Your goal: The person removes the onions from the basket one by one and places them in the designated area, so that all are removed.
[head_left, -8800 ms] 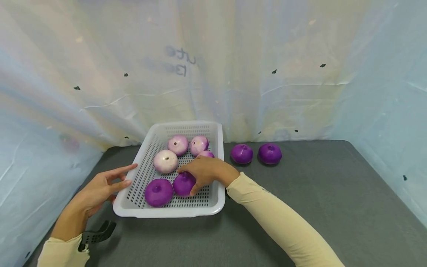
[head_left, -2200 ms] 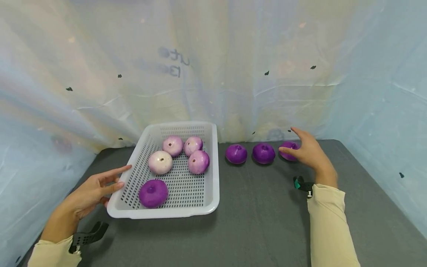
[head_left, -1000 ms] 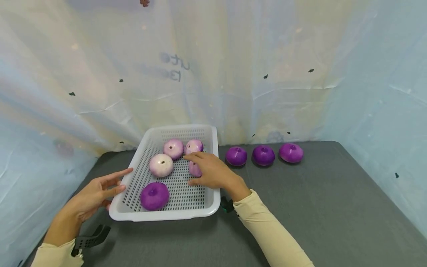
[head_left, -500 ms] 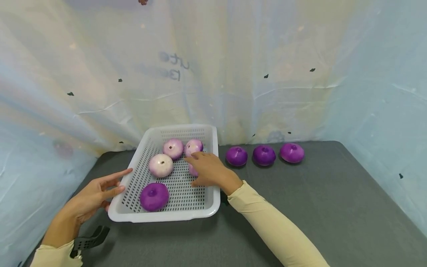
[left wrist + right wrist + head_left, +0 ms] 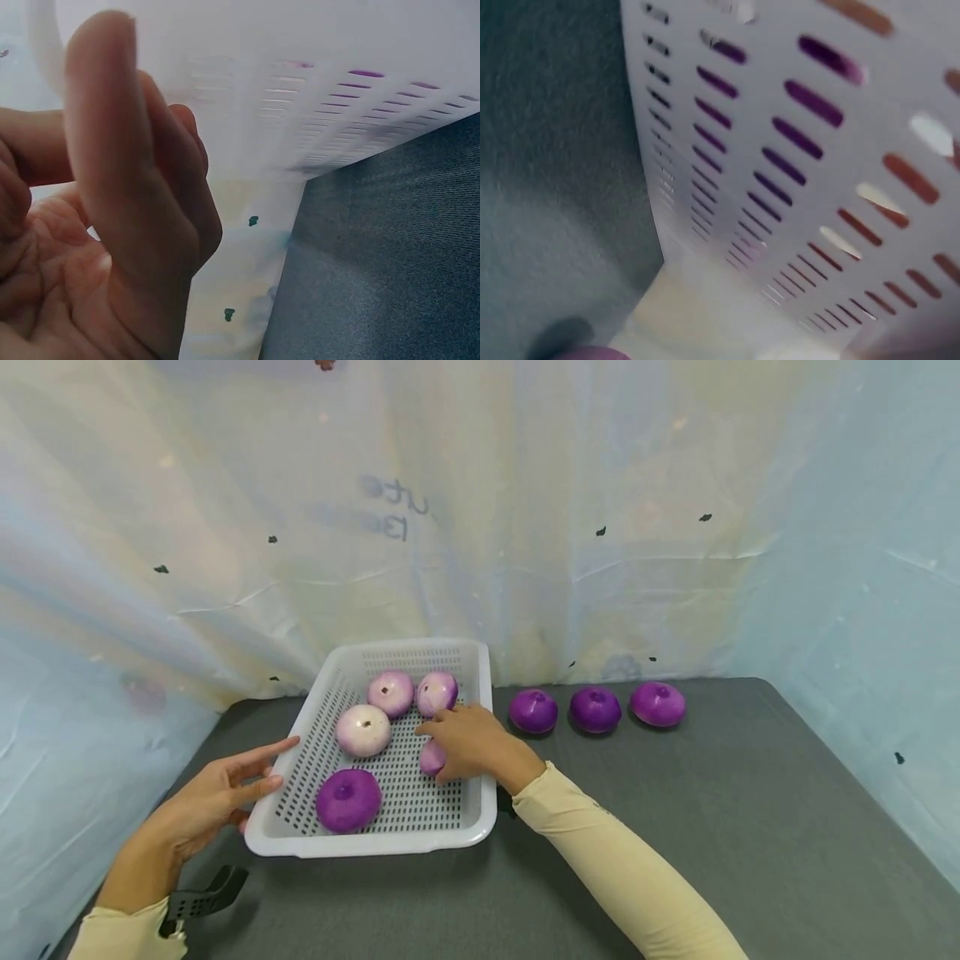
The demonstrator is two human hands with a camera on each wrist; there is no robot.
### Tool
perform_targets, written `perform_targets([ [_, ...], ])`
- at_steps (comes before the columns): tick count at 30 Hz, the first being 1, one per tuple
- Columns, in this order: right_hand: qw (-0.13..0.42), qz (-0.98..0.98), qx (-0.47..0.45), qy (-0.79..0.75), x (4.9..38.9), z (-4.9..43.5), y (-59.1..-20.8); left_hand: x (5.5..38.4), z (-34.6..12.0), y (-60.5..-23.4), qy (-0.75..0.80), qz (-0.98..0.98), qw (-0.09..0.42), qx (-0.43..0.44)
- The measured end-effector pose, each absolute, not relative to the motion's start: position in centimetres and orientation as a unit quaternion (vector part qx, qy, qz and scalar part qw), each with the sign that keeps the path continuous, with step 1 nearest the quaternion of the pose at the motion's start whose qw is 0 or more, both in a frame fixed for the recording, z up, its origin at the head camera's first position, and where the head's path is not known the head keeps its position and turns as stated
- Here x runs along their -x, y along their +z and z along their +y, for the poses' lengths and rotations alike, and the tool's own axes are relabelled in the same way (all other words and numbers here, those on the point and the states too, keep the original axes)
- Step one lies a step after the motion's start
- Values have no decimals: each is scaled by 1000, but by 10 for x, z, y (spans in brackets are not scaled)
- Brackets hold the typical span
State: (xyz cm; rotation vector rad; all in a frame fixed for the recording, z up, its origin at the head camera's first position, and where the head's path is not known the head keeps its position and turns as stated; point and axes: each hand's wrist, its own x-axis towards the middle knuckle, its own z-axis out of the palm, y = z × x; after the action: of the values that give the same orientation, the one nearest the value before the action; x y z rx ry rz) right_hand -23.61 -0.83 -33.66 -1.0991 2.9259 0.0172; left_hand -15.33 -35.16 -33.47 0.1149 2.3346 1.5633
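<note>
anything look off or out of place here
Possibly the deep purple onion in the white basket, near left: the others inside look paler, while three purple ones sit in a row on the table. I see no spill or damage.

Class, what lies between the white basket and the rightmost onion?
One purple onion, then a second onion, both on the table, as the head view shows.

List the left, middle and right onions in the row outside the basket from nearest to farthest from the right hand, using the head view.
1. Left onion, right of the right hand, just beside the basket.
2. Middle onion, farther right.
3. Right onion, at the row's far right end.
</note>
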Motion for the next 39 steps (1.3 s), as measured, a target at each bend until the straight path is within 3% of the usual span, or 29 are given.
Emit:
perform_targets([
  [13,33,933,354,53,234,-11,-338,153,-350,-334,550,817,166,-46],
  [29,21,898,438,44,235,-6,-333,153,-352,-335,545,822,160,-51],
  [39,39,904,425,22,238,-7,-333,153,-351,-334,547,821,160,-44],
])
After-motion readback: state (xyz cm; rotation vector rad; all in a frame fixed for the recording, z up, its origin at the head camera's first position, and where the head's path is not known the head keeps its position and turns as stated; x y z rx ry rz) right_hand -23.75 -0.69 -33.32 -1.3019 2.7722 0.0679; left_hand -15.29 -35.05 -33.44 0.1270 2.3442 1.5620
